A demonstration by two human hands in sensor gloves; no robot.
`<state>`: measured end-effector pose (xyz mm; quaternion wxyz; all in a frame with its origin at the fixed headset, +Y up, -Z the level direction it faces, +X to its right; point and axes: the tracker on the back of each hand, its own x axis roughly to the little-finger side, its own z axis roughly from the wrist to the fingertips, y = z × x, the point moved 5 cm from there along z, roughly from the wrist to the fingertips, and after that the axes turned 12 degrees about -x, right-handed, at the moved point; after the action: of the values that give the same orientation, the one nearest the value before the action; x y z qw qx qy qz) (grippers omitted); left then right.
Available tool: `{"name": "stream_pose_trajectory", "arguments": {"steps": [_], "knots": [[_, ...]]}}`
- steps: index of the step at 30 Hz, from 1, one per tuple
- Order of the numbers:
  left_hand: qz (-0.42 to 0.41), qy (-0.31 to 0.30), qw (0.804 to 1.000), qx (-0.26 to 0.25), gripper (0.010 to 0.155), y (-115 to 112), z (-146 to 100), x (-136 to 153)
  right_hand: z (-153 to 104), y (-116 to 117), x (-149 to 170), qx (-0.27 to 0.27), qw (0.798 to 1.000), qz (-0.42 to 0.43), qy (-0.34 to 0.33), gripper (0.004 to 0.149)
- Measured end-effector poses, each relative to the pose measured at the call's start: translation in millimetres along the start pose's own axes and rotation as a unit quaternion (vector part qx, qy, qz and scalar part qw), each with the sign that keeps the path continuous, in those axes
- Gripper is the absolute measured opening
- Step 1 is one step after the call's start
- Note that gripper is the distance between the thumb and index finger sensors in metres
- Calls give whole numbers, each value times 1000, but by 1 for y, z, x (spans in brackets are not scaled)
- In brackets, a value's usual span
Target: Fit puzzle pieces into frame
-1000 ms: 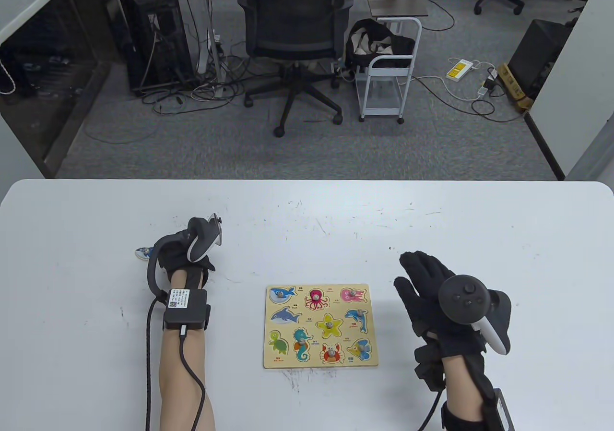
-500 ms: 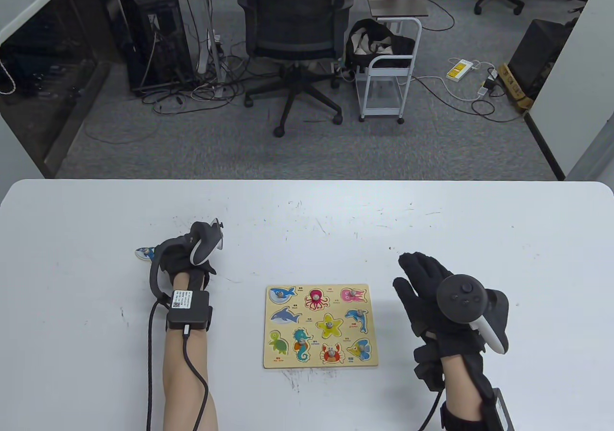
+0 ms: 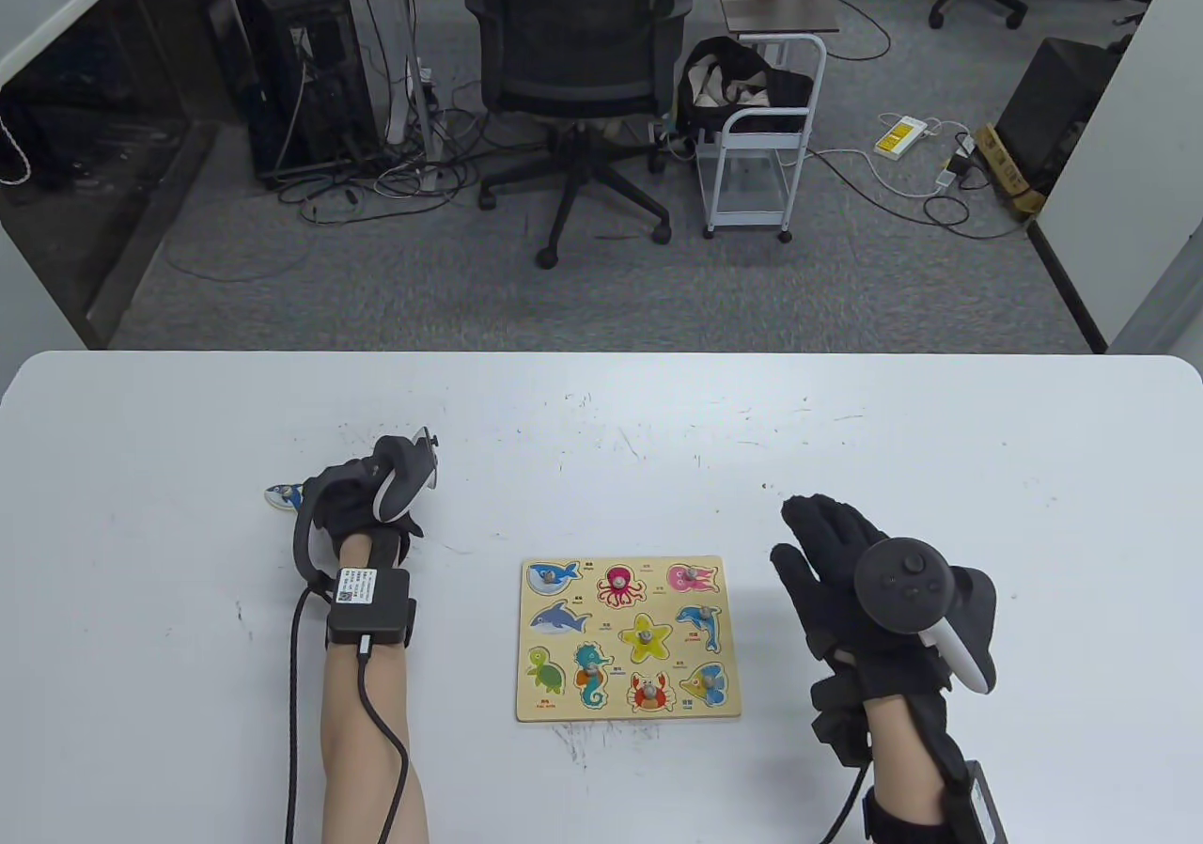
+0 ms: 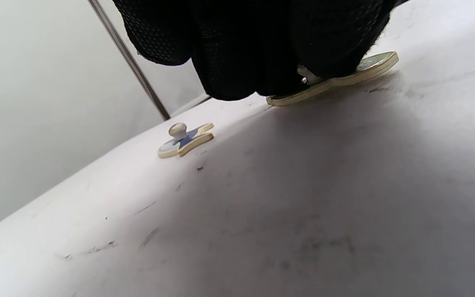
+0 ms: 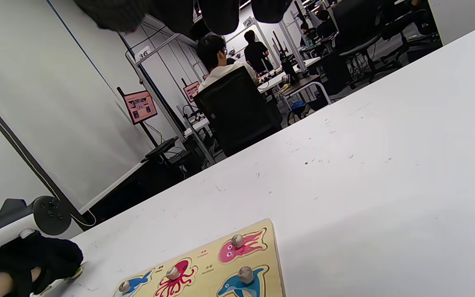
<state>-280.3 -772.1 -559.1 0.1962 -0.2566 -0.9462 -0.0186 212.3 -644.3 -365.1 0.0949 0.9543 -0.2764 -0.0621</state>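
Now the black-gloved left hand [image 3: 362,506] pinches a flat wooden piece [image 4: 336,78]; the right hand [image 3: 846,562] lies flat, fingers straight.

Pale wooden frame [image 3: 628,639], knit cloth gloves [image 3: 832,543], scuffed matt white table [image 3: 601,430].

Both hands in black textured gloves. Left hand [image 3: 362,506]: grey-and-white tracker [image 3: 402,476] on back, black box [image 3: 367,608] with white label strapped at wrist, black cable [image 3: 381,741] along bare forearm. Right hand [image 3: 846,567]: dark round-faced tracker [image 3: 907,586], white grip, black wrist strap [image 3: 926,811].
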Motion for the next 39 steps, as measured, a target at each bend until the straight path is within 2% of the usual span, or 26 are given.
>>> {"name": "stream_pose_trajectory", "arguments": {"steps": [4,11,17,22,24,30,33,34,39], "knots": [[-20,-10,1000,-15,45,15,-6,0,-1,0,0,1,1000,2,-4,60],[-97,-45,992,-69,45,69,-32,-1,-1,0,0,2,1000,1,-9,60],[-232,-78,962,-120,45,126,-71,4,-2,1,-3,5,1000,-1,-21,61],[-390,-117,904,-133,45,154,-116,8,-3,5,-14,7,999,-22,-39,62],[-449,-136,873,-134,45,164,-140,9,-5,9,-24,11,998,-45,-46,62],[-554,-183,804,-114,45,173,-186,3,-14,21,-55,-2,992,-64,-110,68],[-608,-202,762,-97,45,177,-203,1,-15,31,-67,-19,988,-71,-138,69],[-631,-213,741,-85,44,179,-209,-3,-16,35,-71,-22,986,-75,-150,69],[-656,-262,706,-46,45,188,-231,-16,-17,51,-87,-51,977,-83,-191,76]]}}
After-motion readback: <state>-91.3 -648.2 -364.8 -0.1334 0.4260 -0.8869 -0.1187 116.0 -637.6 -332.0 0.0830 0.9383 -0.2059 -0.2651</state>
